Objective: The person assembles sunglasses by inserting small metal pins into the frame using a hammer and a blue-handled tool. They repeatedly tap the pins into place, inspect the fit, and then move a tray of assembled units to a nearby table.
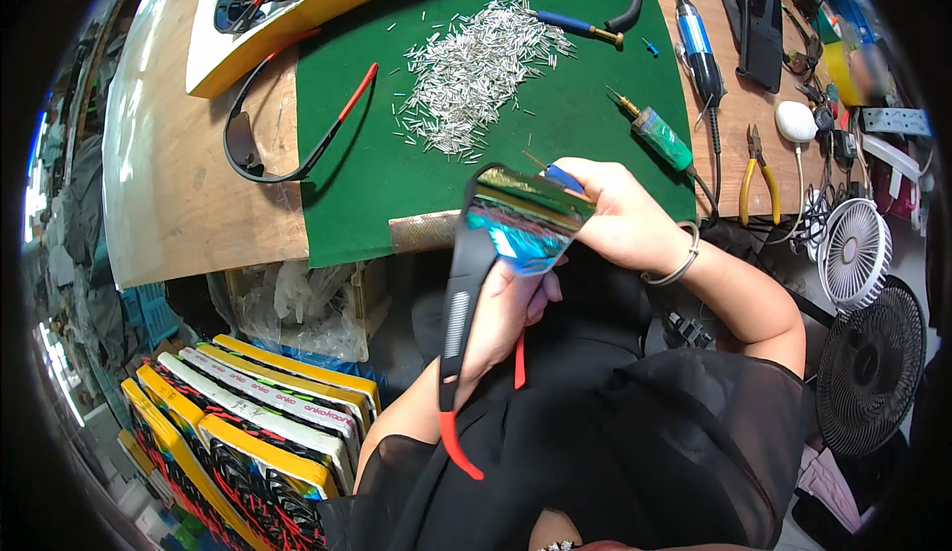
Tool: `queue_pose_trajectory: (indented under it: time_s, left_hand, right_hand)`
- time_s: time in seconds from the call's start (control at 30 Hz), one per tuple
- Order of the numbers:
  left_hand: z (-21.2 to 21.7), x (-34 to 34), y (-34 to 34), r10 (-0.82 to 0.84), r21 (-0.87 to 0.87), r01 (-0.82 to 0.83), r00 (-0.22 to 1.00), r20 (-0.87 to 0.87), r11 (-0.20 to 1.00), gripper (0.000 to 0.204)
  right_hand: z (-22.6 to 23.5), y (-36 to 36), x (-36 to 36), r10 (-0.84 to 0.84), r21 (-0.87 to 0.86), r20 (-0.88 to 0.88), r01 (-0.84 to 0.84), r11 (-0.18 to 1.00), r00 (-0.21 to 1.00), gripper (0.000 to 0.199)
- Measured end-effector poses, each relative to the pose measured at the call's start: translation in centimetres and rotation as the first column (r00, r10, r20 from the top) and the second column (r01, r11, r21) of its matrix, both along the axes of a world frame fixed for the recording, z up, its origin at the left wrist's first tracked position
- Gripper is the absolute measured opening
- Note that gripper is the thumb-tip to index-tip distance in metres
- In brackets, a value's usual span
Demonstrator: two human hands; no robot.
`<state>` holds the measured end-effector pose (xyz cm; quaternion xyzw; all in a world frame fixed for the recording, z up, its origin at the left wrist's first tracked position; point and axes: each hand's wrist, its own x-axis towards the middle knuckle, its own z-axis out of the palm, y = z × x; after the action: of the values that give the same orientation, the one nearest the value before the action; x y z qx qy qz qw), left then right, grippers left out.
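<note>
In front of my chest, my left hand (509,301) grips a pair of sunglasses (521,216) with a mirrored lens and black temples with red tips. The lens faces up, and one temple hangs down past my left forearm. At the right side of the lens, my right hand (635,222) is closed on a thin tool with a blue handle (563,176); its narrow metal tip points up and left. The lens partly hides my right fingers. Beyond both hands, a heap of small silver pins (471,80) lies on the green mat (357,189).
Another pair of sunglasses (241,149) lies at the mat's left edge. Toward the right are a green-handled tool (662,136), a blue corded tool (699,45), yellow-handled cutters (759,179) and a phone (762,30). Fans (855,253) stand at far right; yellow-edged trays (268,452) stand lower left.
</note>
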<state>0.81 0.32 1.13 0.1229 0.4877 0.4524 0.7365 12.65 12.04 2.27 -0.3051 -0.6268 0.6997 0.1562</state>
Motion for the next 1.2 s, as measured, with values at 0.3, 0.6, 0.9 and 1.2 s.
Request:
queue_pose_trajectory:
  time_s: [0.3, 0.6, 0.9, 1.2]
  left_hand:
    - [-1.8, 0.7, -0.3, 0.142, -0.089, -0.126, 0.965, 0.218, 0.988, 0.015]
    - [-3.2, -0.3, 0.3, 0.195, -0.252, -0.145, 0.963, 0.186, 0.957, 0.025]
    - [-3.7, -0.6, 0.3, 0.19, -0.274, -0.116, 0.947, 0.26, 0.955, 0.026]
    - [-3.5, -0.7, 0.5, 0.169, -0.276, -0.096, 0.952, 0.253, 0.956, 0.027]
  right_hand:
    - [-0.8, 0.0, -0.1, -0.012, -0.112, 0.155, 0.03, 0.993, 0.988, 0.022]
    - [-0.8, -1.1, 4.4, 0.085, 0.315, 0.379, -0.215, 0.924, 0.921, 0.02]
    - [-2.1, -1.3, 2.4, 0.037, 0.32, 0.368, -0.165, 0.933, 0.929, 0.015]
    - [-2.2, -1.4, 2.4, 0.008, 0.335, 0.362, -0.138, 0.932, 0.932, 0.015]
